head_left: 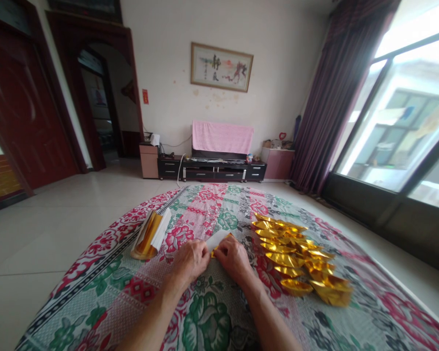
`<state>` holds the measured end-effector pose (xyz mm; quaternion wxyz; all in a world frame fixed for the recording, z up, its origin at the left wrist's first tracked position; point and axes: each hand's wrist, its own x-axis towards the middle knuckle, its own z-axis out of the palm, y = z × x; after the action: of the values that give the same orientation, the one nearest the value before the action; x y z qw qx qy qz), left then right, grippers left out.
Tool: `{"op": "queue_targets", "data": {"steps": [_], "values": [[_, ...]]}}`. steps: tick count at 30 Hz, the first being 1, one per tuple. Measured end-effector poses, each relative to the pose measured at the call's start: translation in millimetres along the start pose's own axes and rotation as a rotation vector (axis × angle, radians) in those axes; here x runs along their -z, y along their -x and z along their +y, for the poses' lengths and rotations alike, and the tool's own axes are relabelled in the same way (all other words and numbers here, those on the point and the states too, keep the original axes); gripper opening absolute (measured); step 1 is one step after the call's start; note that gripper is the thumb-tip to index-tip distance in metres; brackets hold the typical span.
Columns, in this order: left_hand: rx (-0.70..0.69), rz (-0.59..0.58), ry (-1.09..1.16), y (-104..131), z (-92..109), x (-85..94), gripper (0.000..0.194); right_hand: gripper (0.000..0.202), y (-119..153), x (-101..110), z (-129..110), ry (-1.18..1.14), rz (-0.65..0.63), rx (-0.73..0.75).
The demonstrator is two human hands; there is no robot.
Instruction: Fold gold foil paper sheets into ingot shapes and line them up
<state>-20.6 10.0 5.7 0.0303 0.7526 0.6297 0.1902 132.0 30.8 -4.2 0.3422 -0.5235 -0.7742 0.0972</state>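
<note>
Between my hands lies a sheet of gold foil paper (pixel 218 238), its white back facing up and a little gold showing at the edges. My left hand (pixel 192 259) is closed on the sheet's left side, fingers curled. On the right side, my right hand (pixel 234 257) pinches the same sheet near its gold edge. To the right, folded gold paper ingots (pixel 283 258) lie in overlapping rows. A curled stack of gold foil sheets (pixel 151 236) with white backs rests to the left. My fingertips are partly hidden.
A flowered cloth (pixel 207 317) covers the round table. Beyond it, a low black TV cabinet (pixel 214 170) stands by the wall, with a pink towel (pixel 223 136) over the screen. A purple curtain (pixel 318 107) hangs beside the window at right.
</note>
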Motion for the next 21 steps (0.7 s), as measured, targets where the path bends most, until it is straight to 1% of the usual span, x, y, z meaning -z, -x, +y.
{"op": "queue_targets", "data": {"steps": [7,17,21], "values": [[-0.02,0.021,0.024,-0.1,-2.3,-3.8,0.016,0.016,0.6,-1.2,-1.9,0.023,0.011,-0.005],[0.002,0.01,0.014,1.3,0.5,-0.6,0.014,0.012,1.7,-3.4,-0.4,0.008,0.034,0.001],[-0.027,0.028,0.065,3.9,2.7,1.4,0.01,0.011,2.0,-3.7,1.3,-0.002,0.028,0.003]]}}
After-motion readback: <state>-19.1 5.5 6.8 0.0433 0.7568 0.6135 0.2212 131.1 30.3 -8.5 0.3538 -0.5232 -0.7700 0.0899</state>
